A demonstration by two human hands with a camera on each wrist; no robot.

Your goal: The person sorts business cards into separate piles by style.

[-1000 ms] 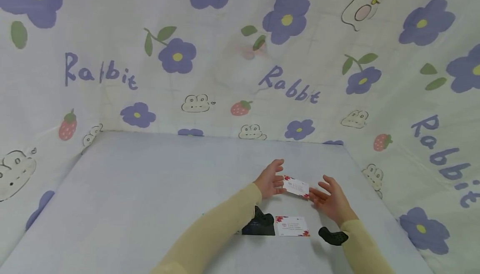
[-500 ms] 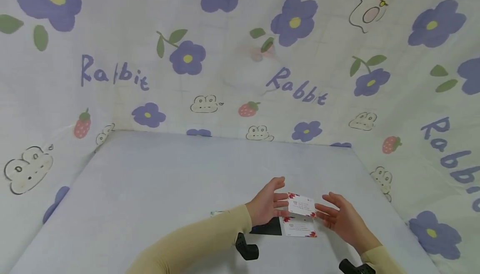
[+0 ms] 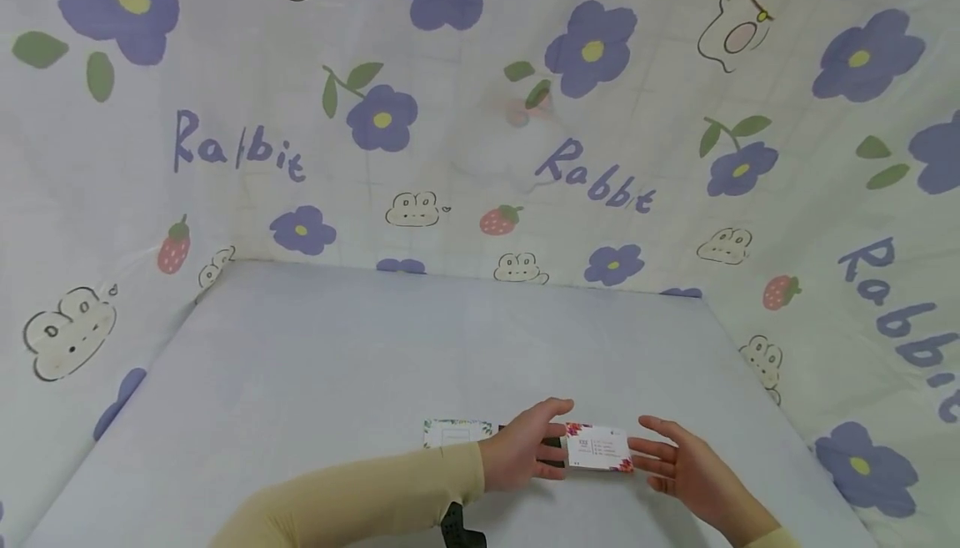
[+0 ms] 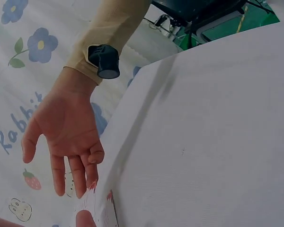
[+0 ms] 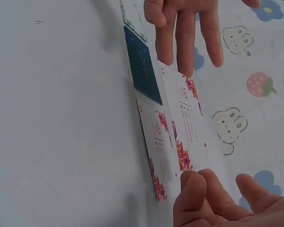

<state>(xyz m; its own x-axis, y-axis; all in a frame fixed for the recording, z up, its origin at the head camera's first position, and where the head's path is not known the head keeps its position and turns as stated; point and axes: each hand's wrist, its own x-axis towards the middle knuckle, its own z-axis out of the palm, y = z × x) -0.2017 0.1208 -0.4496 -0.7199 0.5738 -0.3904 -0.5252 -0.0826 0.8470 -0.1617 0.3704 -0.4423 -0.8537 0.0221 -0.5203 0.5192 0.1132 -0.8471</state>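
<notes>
A white business card with red flower-like corners (image 3: 598, 446) is held level between the fingertips of both hands. My left hand (image 3: 517, 449) touches its left edge with straight, spread fingers. At its right edge are the extended fingers of my right hand (image 3: 693, 466). In the right wrist view the raised card (image 5: 185, 118) is slightly above a matching card (image 5: 156, 149) on the table. A dark card (image 5: 143, 65) lies end to end with that lower card. In the head view my left hand partly covers the dark card.
Left of the dark card lies a white card with a green leafy border (image 3: 457, 431), partly behind the left sleeve (image 3: 360, 494). The white table (image 3: 337, 348) is bounded by a patterned cloth (image 3: 450, 148) at the back and sides.
Both hands have come down and nearer with the card between them, from farther back on the table to just over the matching card, which it now hides in the head view.
</notes>
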